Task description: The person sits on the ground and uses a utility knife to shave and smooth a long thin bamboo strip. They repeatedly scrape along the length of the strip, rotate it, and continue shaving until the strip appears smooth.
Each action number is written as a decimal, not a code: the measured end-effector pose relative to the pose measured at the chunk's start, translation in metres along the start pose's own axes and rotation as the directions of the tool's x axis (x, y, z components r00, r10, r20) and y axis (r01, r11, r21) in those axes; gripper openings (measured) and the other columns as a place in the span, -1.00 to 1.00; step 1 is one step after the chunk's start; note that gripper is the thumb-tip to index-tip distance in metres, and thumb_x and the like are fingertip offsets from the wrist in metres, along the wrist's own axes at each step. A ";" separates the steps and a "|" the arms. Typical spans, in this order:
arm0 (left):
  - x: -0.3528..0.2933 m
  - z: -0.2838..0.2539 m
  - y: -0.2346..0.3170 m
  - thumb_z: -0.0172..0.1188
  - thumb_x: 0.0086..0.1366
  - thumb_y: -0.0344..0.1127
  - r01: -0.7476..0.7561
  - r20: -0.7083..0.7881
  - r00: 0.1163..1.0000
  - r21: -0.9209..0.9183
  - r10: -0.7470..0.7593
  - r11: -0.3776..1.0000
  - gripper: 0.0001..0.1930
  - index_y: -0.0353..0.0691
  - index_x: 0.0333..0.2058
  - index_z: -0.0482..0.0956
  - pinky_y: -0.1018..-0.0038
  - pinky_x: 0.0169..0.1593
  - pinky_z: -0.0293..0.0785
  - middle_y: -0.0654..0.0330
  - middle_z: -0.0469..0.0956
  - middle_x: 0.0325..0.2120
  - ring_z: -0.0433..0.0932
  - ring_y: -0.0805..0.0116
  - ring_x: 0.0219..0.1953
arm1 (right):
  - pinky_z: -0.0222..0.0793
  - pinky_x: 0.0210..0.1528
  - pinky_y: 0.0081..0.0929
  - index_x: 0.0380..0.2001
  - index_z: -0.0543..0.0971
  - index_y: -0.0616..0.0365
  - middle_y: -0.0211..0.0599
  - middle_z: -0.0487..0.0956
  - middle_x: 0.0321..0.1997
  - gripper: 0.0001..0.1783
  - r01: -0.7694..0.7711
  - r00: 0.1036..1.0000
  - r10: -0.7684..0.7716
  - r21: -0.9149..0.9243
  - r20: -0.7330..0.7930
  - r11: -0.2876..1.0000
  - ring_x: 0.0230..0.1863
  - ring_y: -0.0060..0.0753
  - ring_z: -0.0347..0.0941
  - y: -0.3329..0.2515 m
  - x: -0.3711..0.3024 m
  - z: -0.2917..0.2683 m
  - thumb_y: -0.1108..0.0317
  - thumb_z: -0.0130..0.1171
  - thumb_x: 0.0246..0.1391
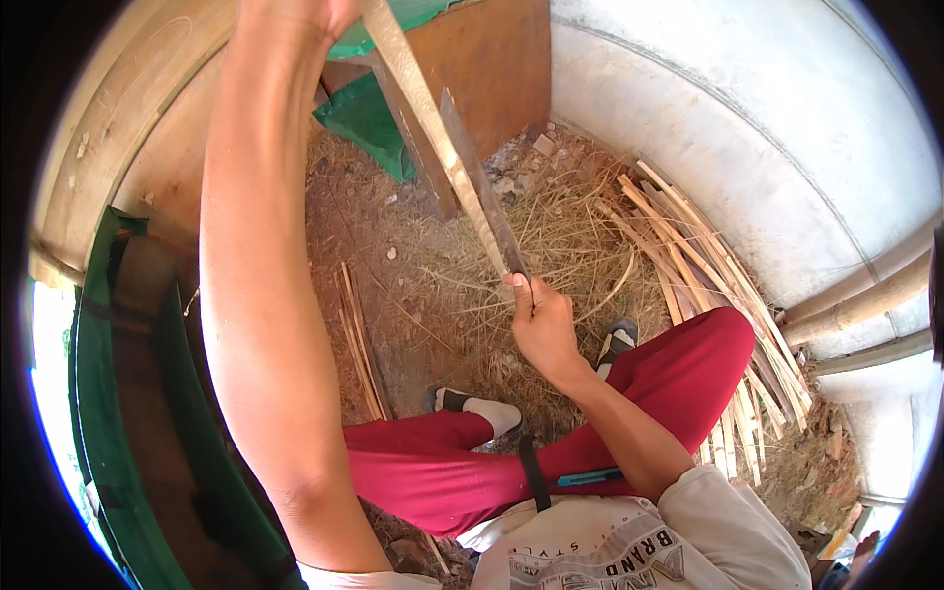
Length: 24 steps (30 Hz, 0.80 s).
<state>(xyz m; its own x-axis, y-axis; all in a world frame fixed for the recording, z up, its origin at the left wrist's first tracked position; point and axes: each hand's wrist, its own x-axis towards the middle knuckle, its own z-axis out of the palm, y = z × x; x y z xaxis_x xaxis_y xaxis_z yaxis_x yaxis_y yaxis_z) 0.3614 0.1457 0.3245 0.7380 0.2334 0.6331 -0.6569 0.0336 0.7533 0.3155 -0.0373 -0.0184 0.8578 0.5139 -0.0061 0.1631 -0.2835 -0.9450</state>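
Observation:
A long pale bamboo strip slants down from the top edge to my right hand. That hand is closed round the lower end of a dark-bladed knife, its thumb pressed against the strip's end. The knife's handle is hidden in my fist, and its blade points up and away, alongside the strip. My left hand is raised at the top edge, at the strip's upper end, and appears closed on it; most of its fingers are cut off by the frame.
Several split bamboo strips lie piled at the right, by a pale wall. A few thin strips lie left of my feet. Straw shavings cover the ground ahead. A brown board and green sheeting stand beyond.

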 end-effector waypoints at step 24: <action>0.021 -0.058 0.005 -0.07 0.50 -0.23 0.099 0.196 0.979 -0.247 -0.051 0.964 -0.54 0.14 -0.65 0.07 0.62 -0.76 -0.16 0.55 0.00 -0.79 -0.08 0.64 -0.80 | 0.33 -0.42 -0.03 -0.41 0.57 0.42 0.21 0.46 -0.62 -0.49 -0.092 0.992 0.097 -0.061 0.077 0.994 -0.60 0.18 0.43 0.095 0.016 0.034 0.11 0.03 0.42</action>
<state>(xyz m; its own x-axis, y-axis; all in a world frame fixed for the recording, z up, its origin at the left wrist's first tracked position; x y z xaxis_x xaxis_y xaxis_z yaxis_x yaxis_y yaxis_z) 0.3641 0.2068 0.3313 0.7864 0.0366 0.6166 -0.5979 0.2956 0.7450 0.3282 -0.0287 -0.1197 0.8294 0.5451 -0.1226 0.1127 -0.3781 -0.9189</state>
